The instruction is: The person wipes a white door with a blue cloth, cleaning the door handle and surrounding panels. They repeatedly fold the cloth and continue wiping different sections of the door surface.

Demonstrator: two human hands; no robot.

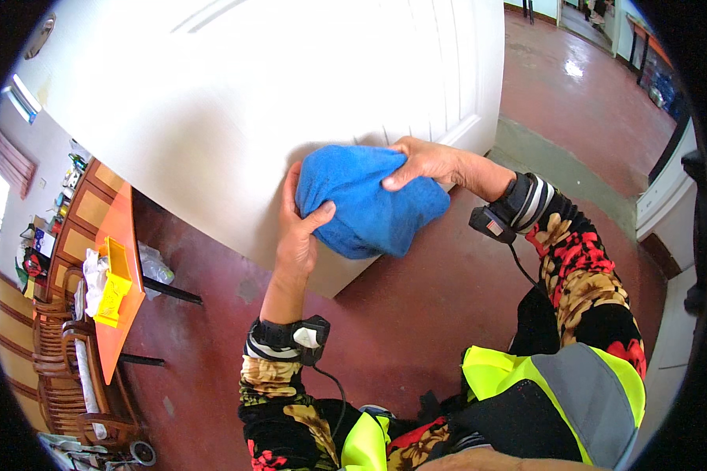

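A bunched blue cloth (365, 200) hangs between my two hands in front of a white panelled door (241, 118). My left hand (300, 224) grips the cloth's left side, thumb in front and fingers behind. On its upper right, my right hand (427, 162) pinches the fabric between thumb and fingers. The fingertips of both hands are partly hidden by the cloth. Just behind the cloth is the lower part of the door, though I cannot tell whether they touch.
An orange table (121, 235) at left carries a yellow plastic basket (115, 282). Beside it stands a wooden slatted bench (59, 377). A plastic bag (153, 265) is behind the table's edge. Reddish floor (377, 329) lies below, and a doorway (589, 23) is at the far right.
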